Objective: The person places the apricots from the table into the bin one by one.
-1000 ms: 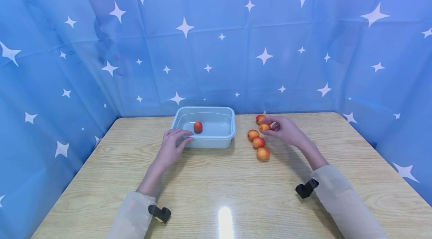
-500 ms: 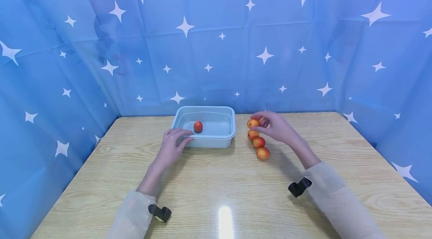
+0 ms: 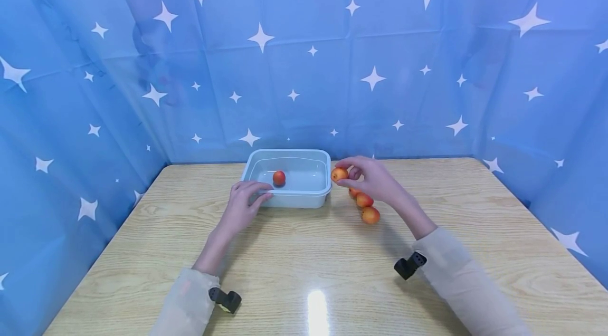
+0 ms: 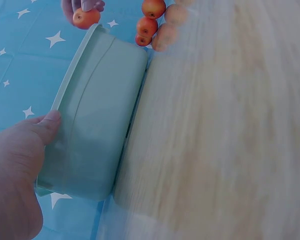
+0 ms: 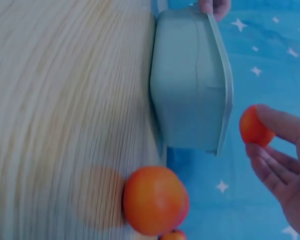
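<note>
Fingers of the left hand (image 3: 241,205) pinch the left end of the near rim of a pale blue tub (image 3: 299,201); from the left wrist we see the thumb on the outer wall, the other fingertips hidden from us. Just right of those fingertips a red fruit (image 3: 278,178) sits inside the tub, and only the head view lets us see it, since both wrist views give us the outside. Beside the tub's right rim, the right hand (image 3: 375,178) pinches an orange fruit (image 3: 339,174) between thumb and fingertips; the right wrist view shows us a gap between fruit and rim. Below the right fingers and to their right, we count three more fruits (image 3: 364,199) on the wooden table (image 3: 285,262), the farthest partly covered by the hand in the head view.
</note>
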`<state>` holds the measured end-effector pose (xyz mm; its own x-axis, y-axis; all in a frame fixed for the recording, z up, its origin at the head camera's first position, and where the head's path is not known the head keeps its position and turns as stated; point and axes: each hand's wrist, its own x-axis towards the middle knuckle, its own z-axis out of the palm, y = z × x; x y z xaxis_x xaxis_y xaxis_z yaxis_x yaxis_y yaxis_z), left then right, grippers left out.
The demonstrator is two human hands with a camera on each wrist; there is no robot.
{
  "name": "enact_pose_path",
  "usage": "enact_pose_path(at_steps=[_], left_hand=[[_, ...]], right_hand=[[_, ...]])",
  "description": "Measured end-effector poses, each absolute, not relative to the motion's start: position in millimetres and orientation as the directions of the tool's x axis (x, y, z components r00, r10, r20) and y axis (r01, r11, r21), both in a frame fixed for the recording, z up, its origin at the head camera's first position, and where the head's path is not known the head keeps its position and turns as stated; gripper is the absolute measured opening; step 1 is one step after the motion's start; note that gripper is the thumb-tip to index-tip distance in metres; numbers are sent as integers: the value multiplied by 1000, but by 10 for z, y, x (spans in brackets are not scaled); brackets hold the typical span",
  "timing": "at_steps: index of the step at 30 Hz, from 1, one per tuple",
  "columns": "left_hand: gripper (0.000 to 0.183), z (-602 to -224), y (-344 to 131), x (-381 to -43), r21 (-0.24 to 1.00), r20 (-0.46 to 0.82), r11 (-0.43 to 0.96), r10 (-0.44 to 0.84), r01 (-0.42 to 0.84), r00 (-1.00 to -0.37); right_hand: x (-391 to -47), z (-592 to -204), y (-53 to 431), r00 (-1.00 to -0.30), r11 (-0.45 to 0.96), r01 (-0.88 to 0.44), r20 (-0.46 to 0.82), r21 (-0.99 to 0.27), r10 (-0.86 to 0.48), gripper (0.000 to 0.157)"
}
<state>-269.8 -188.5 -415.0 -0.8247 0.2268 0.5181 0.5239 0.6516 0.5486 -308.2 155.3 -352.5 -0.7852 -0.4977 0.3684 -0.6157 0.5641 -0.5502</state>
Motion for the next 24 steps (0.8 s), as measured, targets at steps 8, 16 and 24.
enact_pose_path(at_steps=[8, 16, 24], left_hand=[[21, -4144, -1884, -2695, 549, 520, 647, 232, 530, -822], [20, -4148, -1892, -2691, 549, 519, 646, 234, 531, -822], [20, -4148, -1892, -2699, 557, 508, 650, 226, 517, -831]], right_hand=[[-3030, -3524, 1375, -765, 536, -639, 379, -552, -521, 37], [-3034, -3566, 1262, -746, 509, -657, 382, -557, -545, 39], [-3053, -3577, 1256, -733, 496, -672, 403, -549, -548, 40]])
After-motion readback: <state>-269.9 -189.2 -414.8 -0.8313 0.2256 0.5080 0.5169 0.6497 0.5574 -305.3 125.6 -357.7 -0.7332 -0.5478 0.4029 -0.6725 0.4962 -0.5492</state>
